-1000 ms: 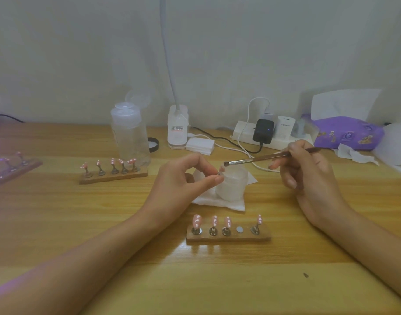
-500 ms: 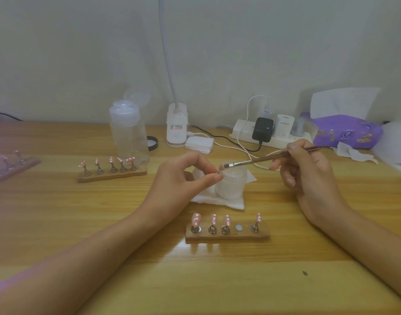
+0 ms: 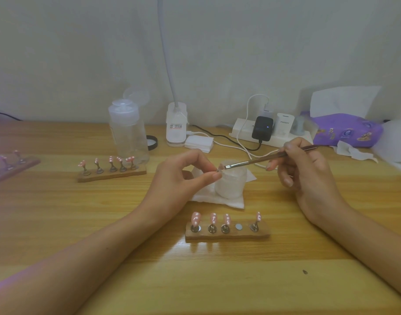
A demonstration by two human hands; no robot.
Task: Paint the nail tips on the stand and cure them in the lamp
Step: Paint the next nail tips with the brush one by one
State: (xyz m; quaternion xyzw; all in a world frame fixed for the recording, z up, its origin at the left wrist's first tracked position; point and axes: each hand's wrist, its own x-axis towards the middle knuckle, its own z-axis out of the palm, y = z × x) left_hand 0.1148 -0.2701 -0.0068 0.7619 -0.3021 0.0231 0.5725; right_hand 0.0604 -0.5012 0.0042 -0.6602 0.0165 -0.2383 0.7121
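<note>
- The left hand [image 3: 183, 176] pinches one nail tip [image 3: 218, 170] between thumb and forefinger. It is held in the air at 12 o'clock from the near stand [image 3: 228, 234], in front of the jar [image 3: 231, 185]. A pinch this small may slip, and a dropped wet tip would likely smear.
- The right hand [image 3: 308, 176] grips the brush [image 3: 263, 159] like a pen, with the bristles at the tip's edge. Too much gel could run over the sides onto the fingertips [image 3: 216, 176] that touch it.
- The jar stands just behind the bristles, on a white pad [image 3: 217, 198]. A long stroke or a twitch could knock it, or dip the ferrule.
- The slot [image 3: 238, 227] in the stand is bare, with tips at its 9 and 3 o'clock. Setting the wet tip back there could brush a neighbour.
- Both wrists hover at 10 and 2 o'clock of the stand, so a lowered forearm could shove it.
- How the held tip looks cannot be told: it is mostly hidden and very small.
- The four tips [image 3: 196, 218] on the stand are pink with white dots. They are glossy, tilt back, and each sits on a metal peg in a brown bar.
- A second stand [image 3: 113, 173] at 10 o'clock carries five like them.
- A third stand [image 3: 15, 164] lies at 9 o'clock, at the table's edge, in a purple glow.
</note>
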